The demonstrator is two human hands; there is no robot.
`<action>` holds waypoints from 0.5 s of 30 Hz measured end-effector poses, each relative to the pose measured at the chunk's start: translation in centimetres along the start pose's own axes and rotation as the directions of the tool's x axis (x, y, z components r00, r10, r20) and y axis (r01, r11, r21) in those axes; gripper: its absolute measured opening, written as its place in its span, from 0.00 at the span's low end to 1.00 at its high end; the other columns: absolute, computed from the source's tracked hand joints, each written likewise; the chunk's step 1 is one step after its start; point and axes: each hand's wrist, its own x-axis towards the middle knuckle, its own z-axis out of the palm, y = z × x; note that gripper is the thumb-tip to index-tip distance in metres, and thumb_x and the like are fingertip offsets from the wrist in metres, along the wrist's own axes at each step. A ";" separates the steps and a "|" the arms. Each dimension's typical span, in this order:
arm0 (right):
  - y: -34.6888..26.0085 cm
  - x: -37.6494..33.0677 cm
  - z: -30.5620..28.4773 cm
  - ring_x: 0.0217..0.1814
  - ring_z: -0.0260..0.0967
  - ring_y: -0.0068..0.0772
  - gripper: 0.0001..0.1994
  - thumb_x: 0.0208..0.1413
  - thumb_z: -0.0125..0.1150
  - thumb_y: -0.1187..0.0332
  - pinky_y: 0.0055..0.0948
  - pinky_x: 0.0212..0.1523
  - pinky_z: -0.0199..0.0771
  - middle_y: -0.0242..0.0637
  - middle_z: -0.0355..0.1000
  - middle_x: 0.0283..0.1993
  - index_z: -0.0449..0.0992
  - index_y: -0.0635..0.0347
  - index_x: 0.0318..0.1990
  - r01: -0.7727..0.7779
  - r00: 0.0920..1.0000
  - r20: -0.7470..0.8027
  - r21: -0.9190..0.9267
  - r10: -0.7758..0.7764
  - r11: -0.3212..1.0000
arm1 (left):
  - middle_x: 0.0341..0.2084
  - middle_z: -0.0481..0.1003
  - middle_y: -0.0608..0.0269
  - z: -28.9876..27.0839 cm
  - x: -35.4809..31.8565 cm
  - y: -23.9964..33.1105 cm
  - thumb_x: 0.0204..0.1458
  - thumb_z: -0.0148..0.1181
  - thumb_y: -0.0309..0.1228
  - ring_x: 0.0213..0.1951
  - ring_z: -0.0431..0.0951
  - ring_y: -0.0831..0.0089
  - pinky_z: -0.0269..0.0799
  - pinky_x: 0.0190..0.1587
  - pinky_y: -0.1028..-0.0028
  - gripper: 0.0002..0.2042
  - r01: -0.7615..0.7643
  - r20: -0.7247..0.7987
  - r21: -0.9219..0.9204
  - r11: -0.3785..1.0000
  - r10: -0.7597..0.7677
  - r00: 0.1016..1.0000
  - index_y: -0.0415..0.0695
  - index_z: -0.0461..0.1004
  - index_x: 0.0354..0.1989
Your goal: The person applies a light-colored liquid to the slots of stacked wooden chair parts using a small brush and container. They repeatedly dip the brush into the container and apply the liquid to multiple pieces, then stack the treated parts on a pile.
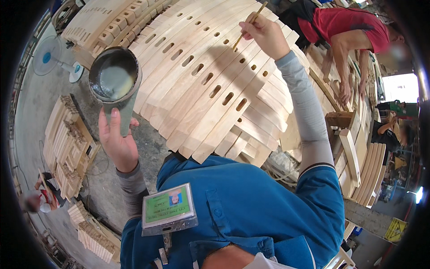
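Observation:
My left hand grips the green handle of a pot with a dark inside, raised left of the wood. Whitish glue-like liquid lies in it. In my right hand a thin wooden stick is pinched between thumb and fingers. Its lower tip is at a small oval hole in one of the pale wooden slats. These slats lie side by side in a broad stack before me, with rows of oval slots cut in them. My right arm casts a shadow over them.
More slotted wooden parts are stacked at the upper left. A standing fan and low wood piles are on the left floor. At the right, a person in a red shirt bends over a wooden workbench; curved slats stand nearby.

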 end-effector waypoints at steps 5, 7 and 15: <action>-0.3 0.1 -0.4 0.25 0.69 0.20 0.09 0.53 0.54 0.67 0.17 0.27 0.72 0.34 0.70 0.23 0.68 0.66 0.28 -0.066 0.998 -0.013 0.024 0.067 0.998 | 0.31 0.70 0.62 0.2 0.0 0.1 0.54 0.47 0.29 0.26 0.67 0.77 0.65 0.30 0.76 0.15 -0.006 0.003 -0.009 1.000 0.006 1.000 0.36 0.61 0.48; 0.2 0.1 -0.4 0.25 0.70 0.21 0.09 0.53 0.54 0.67 0.18 0.28 0.72 0.34 0.70 0.24 0.69 0.66 0.29 -0.054 0.997 -0.050 0.157 0.062 0.986 | 0.30 0.70 0.64 0.1 0.0 0.1 0.53 0.48 0.29 0.25 0.66 0.77 0.63 0.32 0.76 0.12 0.010 0.028 -0.019 1.000 -0.009 1.000 0.39 0.63 0.45; 0.4 2.1 -1.6 0.25 0.71 0.26 0.10 0.51 0.56 0.66 0.21 0.28 0.76 0.38 0.70 0.25 0.68 0.66 0.31 -0.142 0.985 -0.031 0.417 0.171 0.898 | 0.29 0.70 0.64 0.1 0.6 0.1 0.53 0.48 0.29 0.25 0.67 0.78 0.63 0.30 0.77 0.13 -0.003 0.003 -0.004 1.000 0.003 1.000 0.38 0.63 0.46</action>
